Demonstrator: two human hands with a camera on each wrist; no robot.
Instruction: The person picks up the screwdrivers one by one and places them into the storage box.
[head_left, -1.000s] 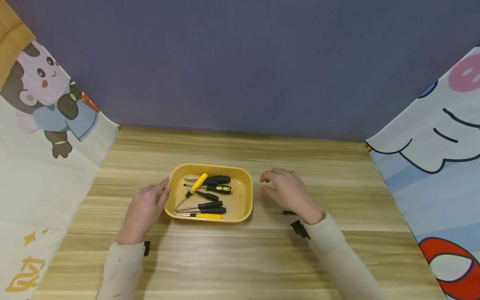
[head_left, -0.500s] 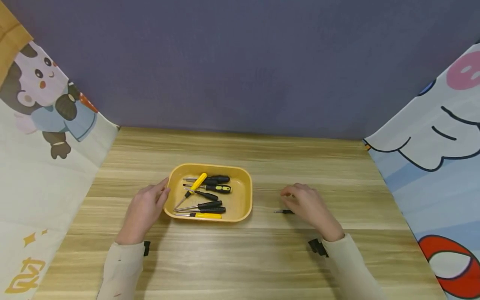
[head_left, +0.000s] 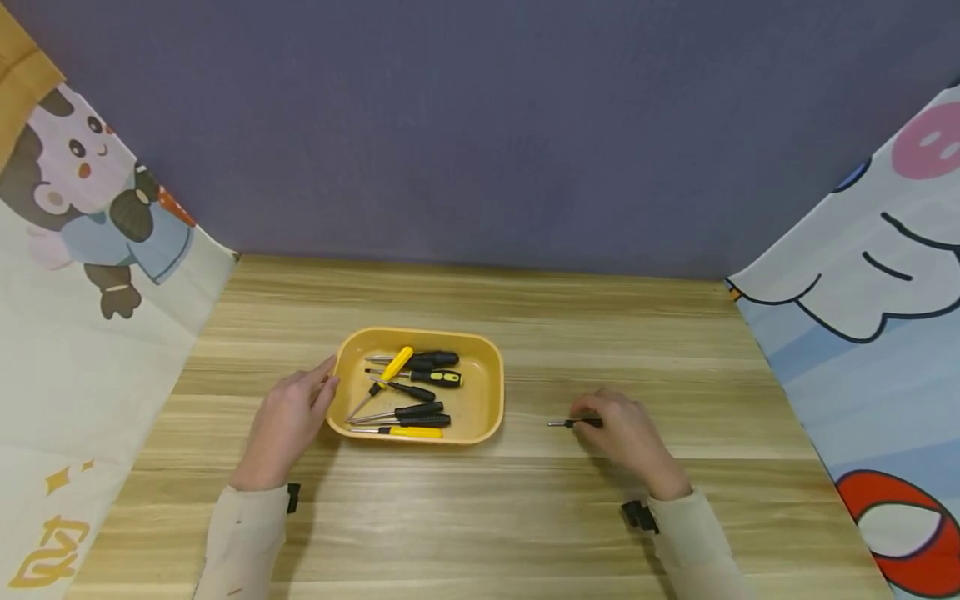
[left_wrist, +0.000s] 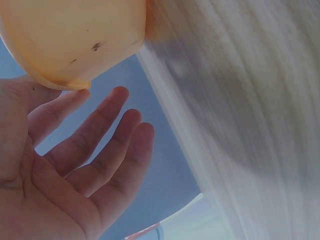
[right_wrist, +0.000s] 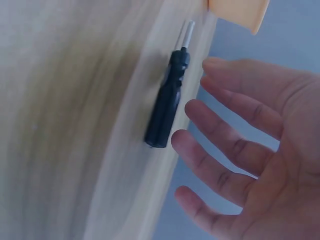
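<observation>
My left hand point(head_left: 288, 421) is at the left end of a yellow tray point(head_left: 491, 392), thumb and index finger touching its rim. In the left wrist view, its other fingers point(left_wrist: 127, 150) spread loosely beside the tray, holding nothing. Several screwdrivers with black or yellow handles lie in the tray, among them a yellow-handled screwdriver point(head_left: 418, 432) along the front. To the right, a small black screwdriver point(right_wrist: 166, 102) with a short metal shaft lies on the table. My right hand point(head_left: 622, 429) is over its handle, fingers loosely bent, with a gap to the handle in the right wrist view.
The wood-patterned table point(head_left: 480, 533) meets a dark blue-grey back wall point(head_left: 480, 142). Cartoon-printed panels stand on the left point(head_left: 75, 350) and right point(head_left: 862, 333) sides.
My right hand has moved right and toward the front, from beside the tray to over the black screwdriver on the table. The left hand has stayed at the tray.
</observation>
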